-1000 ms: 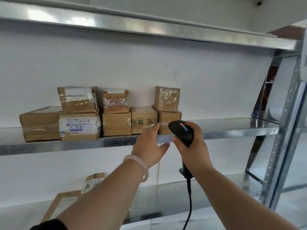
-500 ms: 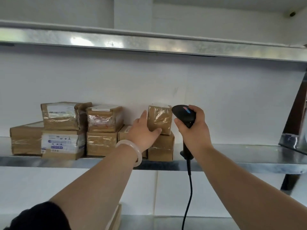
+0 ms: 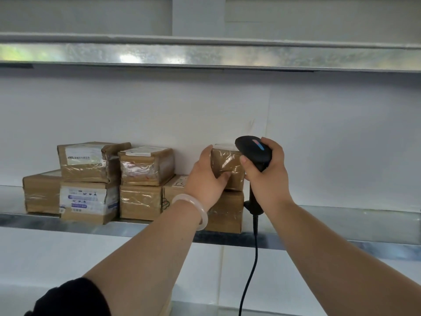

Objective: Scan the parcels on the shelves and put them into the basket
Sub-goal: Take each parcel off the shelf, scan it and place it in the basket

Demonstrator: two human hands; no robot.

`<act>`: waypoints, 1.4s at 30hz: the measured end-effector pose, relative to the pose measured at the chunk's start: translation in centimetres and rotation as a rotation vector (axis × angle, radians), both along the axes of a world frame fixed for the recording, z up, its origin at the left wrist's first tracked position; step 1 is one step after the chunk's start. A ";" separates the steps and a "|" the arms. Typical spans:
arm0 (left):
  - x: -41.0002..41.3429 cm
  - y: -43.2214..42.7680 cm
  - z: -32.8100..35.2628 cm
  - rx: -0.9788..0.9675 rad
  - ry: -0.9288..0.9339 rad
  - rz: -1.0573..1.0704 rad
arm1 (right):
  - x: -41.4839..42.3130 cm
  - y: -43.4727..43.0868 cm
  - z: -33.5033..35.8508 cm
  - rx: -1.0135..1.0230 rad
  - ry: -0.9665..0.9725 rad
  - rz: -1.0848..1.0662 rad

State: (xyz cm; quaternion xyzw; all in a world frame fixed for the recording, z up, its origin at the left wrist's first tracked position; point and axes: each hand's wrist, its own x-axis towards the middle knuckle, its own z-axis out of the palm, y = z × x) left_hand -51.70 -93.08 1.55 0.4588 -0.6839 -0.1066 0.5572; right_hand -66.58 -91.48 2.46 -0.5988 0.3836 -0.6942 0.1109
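Left hand (image 3: 208, 179) curls round the top parcel (image 3: 227, 163); right hand (image 3: 266, 179) clasps the scanner (image 3: 252, 151) just right of it; its label seems hidden, so a scan may miss.

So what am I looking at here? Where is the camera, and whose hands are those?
There is no machine here. A person wears a camera on the head, so the single picture looks forward and down along both arms. The left hand, with a pale bracelet on its wrist, grips a small taped parcel that sits on top of another at the right end of a row. The right hand holds a black barcode scanner, whose cable hangs down. More brown parcels are stacked further left on the metal shelf. No basket is in view.
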 end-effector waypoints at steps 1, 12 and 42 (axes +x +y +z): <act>-0.1 0.3 0.0 -0.019 0.026 -0.008 | 0.0 0.2 0.0 -0.011 0.001 0.004; 0.5 6.6 0.1 -0.128 0.437 -0.229 | 2.3 8.6 -1.0 -0.114 -0.005 0.003; 14.9 19.8 -18.9 0.630 0.668 -0.166 | 16.1 20.1 -20.0 0.323 -0.061 0.119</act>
